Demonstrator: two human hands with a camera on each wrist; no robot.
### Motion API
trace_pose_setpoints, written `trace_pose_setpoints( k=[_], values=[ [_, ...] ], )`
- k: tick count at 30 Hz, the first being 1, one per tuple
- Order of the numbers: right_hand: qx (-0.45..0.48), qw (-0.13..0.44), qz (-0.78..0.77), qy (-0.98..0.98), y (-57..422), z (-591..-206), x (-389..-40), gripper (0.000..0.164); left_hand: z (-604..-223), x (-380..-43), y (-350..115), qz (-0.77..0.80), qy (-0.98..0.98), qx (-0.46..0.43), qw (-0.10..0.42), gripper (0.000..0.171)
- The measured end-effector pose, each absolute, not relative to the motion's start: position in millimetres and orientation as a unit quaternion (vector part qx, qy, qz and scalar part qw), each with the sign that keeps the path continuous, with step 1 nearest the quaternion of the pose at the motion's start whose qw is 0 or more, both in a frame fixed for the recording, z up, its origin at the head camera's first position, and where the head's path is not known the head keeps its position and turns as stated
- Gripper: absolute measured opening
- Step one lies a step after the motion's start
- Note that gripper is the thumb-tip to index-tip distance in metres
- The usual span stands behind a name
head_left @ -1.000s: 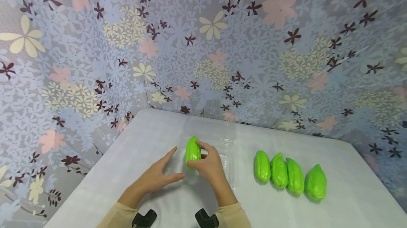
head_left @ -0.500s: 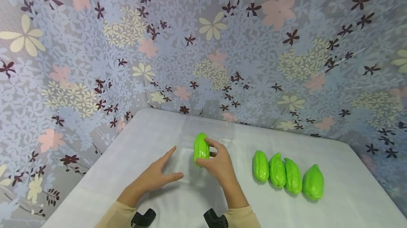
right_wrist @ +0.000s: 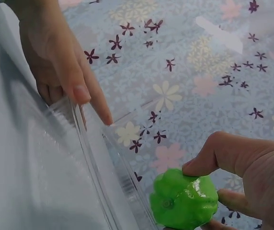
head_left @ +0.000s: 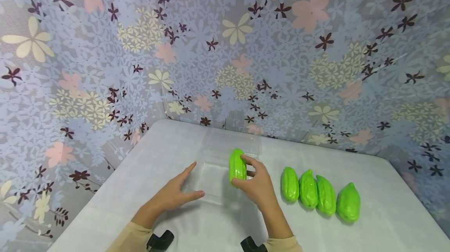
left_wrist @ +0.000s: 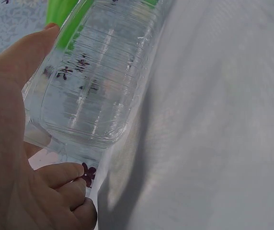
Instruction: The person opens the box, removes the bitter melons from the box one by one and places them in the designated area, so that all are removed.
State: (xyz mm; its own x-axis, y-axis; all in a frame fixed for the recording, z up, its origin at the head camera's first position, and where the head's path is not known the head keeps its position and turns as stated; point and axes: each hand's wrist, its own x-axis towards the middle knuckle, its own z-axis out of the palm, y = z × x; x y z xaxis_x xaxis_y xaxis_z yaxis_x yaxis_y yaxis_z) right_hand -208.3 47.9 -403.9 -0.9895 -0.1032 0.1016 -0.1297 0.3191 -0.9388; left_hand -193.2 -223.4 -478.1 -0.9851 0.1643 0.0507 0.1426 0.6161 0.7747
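Note:
My right hand (head_left: 254,181) pinches a bright green, ribbed fruit (head_left: 237,168) with a glossy skin, thumb on its near end and fingers along its right side. In the right wrist view the fruit's (right_wrist: 185,199) lobed end faces the camera, beside the rim of a clear plastic box. This clear box (head_left: 211,199) lies with its hinged lid (head_left: 228,142) laid back towards the wall. My left hand (head_left: 172,193) rests at the box's left side, thumb and forefinger spread straight. In the left wrist view its thumb tip touches the rim (left_wrist: 55,43) and the lower fingers bend beneath.
To the right, several more green ribbed fruits (head_left: 308,189) lie in a row on the white table (head_left: 379,205), the rightmost one (head_left: 349,203) slightly apart. A flower-patterned wall (head_left: 211,68) borders the table at the back and left.
My right hand has moved to the right with the green fruit, from over the box's middle to its right part. My left hand has stayed in place.

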Motion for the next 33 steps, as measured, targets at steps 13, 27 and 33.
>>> trace_pose_setpoints(
  k=[13, 27, 33],
  values=[
    [0.051, 0.006, 0.56, -0.827, 75.5, -404.6, -197.5, 0.073, -475.3, -190.5, -223.4, 0.429, 0.899, 0.085, 0.015, 0.1],
    [0.03, -0.003, 0.537, -0.843, 118.8, -407.9, -182.2, 0.077, -474.8, -190.0, -221.0, 0.429, 0.899, 0.084, 0.014, 0.098],
    [0.012, -0.011, 0.511, -0.859, 137.2, -416.5, -174.3, 0.081, -475.2, -190.0, -222.1, 0.431, 0.898, 0.086, 0.01, 0.099]
  ],
)
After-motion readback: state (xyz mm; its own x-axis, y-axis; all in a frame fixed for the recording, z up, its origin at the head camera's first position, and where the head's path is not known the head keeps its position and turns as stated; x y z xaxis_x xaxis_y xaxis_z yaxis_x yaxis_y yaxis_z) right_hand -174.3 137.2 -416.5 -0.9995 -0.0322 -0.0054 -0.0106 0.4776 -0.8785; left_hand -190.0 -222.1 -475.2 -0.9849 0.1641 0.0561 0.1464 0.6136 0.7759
